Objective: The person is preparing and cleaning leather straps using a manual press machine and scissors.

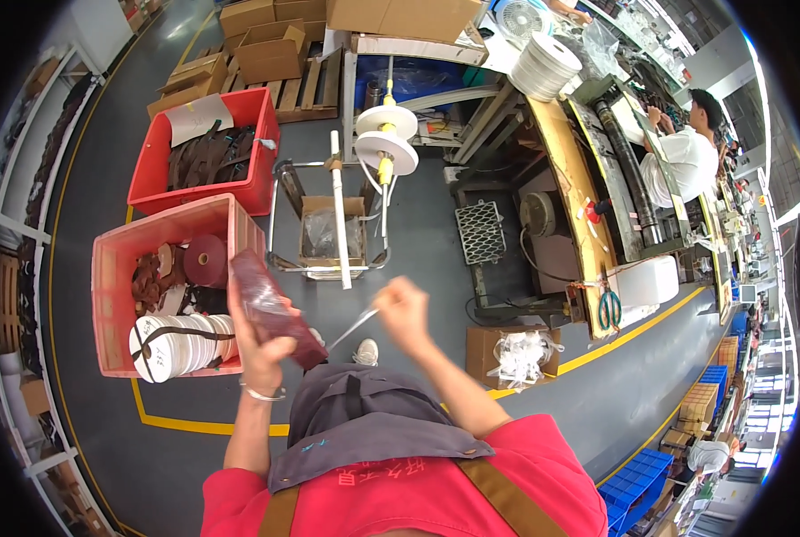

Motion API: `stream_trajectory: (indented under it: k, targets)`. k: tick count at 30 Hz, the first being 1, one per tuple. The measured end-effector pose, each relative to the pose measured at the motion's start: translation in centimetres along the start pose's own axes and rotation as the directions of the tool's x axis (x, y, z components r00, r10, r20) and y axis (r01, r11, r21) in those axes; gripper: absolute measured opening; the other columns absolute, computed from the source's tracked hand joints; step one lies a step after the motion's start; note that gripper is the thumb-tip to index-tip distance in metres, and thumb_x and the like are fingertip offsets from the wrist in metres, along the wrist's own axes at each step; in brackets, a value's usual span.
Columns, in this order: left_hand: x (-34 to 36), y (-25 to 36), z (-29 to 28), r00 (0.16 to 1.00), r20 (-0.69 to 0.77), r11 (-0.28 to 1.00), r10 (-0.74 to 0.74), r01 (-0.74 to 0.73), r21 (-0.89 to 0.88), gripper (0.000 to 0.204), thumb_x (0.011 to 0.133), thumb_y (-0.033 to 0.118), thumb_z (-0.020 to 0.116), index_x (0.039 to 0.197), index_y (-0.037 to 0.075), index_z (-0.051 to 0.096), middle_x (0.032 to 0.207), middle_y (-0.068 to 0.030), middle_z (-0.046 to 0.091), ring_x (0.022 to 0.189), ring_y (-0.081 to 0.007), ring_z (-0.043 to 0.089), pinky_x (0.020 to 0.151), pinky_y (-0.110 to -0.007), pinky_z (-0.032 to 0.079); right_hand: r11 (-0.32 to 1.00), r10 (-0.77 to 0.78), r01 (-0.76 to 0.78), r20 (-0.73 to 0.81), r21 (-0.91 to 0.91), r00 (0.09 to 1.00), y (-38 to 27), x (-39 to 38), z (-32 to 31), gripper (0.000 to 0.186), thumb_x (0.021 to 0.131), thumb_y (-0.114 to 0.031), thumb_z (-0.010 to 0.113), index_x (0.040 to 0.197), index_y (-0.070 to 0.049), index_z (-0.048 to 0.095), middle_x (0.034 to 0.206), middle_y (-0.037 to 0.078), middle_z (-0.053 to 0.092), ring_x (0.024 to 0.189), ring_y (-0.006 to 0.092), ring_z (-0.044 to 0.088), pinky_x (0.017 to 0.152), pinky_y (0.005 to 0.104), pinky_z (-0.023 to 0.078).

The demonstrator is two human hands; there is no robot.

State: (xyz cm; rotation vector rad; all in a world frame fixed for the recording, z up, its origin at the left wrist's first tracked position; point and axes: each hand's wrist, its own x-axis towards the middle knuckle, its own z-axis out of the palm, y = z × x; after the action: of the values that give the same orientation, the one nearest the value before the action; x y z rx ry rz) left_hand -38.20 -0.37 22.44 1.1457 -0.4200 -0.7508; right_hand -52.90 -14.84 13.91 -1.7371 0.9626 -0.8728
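Maroon roll [273,309] clamped in left hand [258,351] grip (tilted); right hand [402,311] pinches clear strip [355,326]

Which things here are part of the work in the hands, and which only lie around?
In the work:
- left hand, gripping a dark red wrapped bundle
- right hand, pulling a thin clear strip

Lying about:
- red crate with white tape rolls
- green scissors
- white spool stand
- cardboard box
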Motion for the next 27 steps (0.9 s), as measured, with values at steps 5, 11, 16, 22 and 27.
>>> stream_trajectory:
  k: [5, 11, 16, 22, 27]
  targets:
    - [0.6, 4.6, -3.3, 0.978, 0.193, 0.762, -0.079, 0.184, -0.621, 0.079, 0.062, 0.034, 0.066, 0.124, -0.001, 0.032, 0.101, -0.0172, 0.053, 0.089, -0.0259, 0.055, 0.082, -0.037, 0.044, 0.941, 0.315, -0.262, -0.276, 0.213, 0.908, 6.1, 3.6, -11.8, 0.022, 0.072, 0.002, 0.05, 0.058, -0.009, 0.037, 0.051, -0.001, 0.042, 0.044, 0.007, 0.045, 0.04, 0.0205, 0.041]
    - [1.3, 4.8, -5.0, 0.656, 0.728, 0.828, -0.201, 0.51, -0.231, 0.091, 0.059, 0.031, 0.071, 0.13, 0.0, 0.024, 0.118, -0.02, 0.043, 0.101, -0.0247, 0.049, 0.086, -0.034, 0.041, 0.997, -0.015, -0.019, -0.441, -0.074, 0.897, 6.6, 5.1, -21.9, 0.022, 0.074, 0.0, 0.049, 0.059, -0.009, 0.036, 0.052, -0.002, 0.042, 0.046, 0.0062, 0.042, 0.043, 0.02, 0.038]
    - [1.9, 5.6, -2.8, 0.648, 0.524, 0.71, -0.553, 0.038, 0.703, 0.094, 0.052, 0.016, 0.07, 0.133, 0.004, 0.023, 0.132, -0.016, 0.031, 0.122, -0.0233, 0.03, 0.101, -0.031, 0.023, 0.938, 0.066, 0.207, -0.729, 0.278, 0.681, -0.2, 6.8, -33.6, 0.011, 0.076, 0.001, 0.05, 0.066, -0.002, 0.047, 0.07, 0.009, 0.054, 0.061, 0.0163, 0.053, 0.06, 0.0244, 0.045]
    - [3.5, 3.0, -3.6, 0.893, 0.279, 0.926, -0.353, 0.291, 0.241, 0.087, 0.059, 0.004, 0.063, 0.134, 0.006, 0.019, 0.113, -0.0102, 0.045, 0.099, -0.0171, 0.047, 0.086, -0.027, 0.037, 0.479, 0.175, 0.439, -0.573, 0.76, 0.8, 6.7, -1.7, -56.4, 0.011, 0.078, 0.0, 0.049, 0.087, 0.007, 0.048, 0.076, 0.011, 0.055, 0.065, 0.0169, 0.054, 0.056, 0.0242, 0.045]
    - [5.6, 4.1, -3.2, 0.972, 0.16, 0.963, -0.17, 0.13, 0.237, 0.088, 0.056, 0.011, 0.062, 0.133, 0.006, 0.02, 0.117, -0.0128, 0.044, 0.102, -0.02, 0.048, 0.088, -0.028, 0.038, 0.853, 0.185, 0.307, -0.796, 0.421, 0.577, 6.9, -2.8, -51.9, 0.012, 0.077, -0.004, 0.054, 0.088, -0.001, 0.051, 0.071, 0.004, 0.054, 0.058, 0.0109, 0.051, 0.052, 0.0224, 0.043]
